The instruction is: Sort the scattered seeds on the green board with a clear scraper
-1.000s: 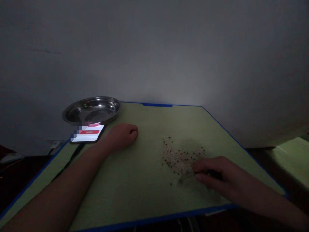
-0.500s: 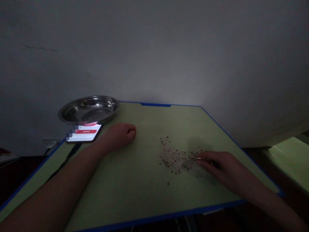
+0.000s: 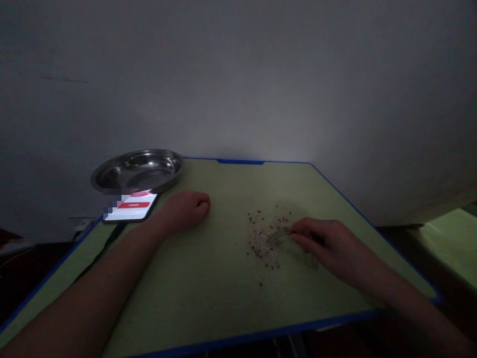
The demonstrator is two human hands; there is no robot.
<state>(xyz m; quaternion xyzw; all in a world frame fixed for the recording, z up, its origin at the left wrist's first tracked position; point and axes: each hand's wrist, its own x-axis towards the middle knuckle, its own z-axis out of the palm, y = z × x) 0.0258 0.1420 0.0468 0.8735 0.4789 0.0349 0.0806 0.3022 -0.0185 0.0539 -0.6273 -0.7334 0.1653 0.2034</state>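
Note:
On the table lies a loose pile of pale grains mixed with dark bean-like bits [image 3: 264, 246]. At the pile's right side, my right hand [image 3: 328, 243] is closed on the edge of a clear cup-like container [image 3: 307, 259]. This container is tipped low, its curved rim at the grains; blur hides its exact shape. My left hand [image 3: 186, 206] rests as a fist on the table, left of the pile and apart from it. Nothing shows in its curled fingers.
A shiny steel basin [image 3: 171, 181] stands at the table's back left. In front of it lies a phone [image 3: 130, 214] with a lit screen, beside my left wrist. The pale green table [image 3: 208, 298] has a blue edge, and a wall rises behind it.
My right hand has moved slightly left and away from me with the clear container, whose rim now reaches over the grains. Some dark bits have shifted. My left hand has stayed put.

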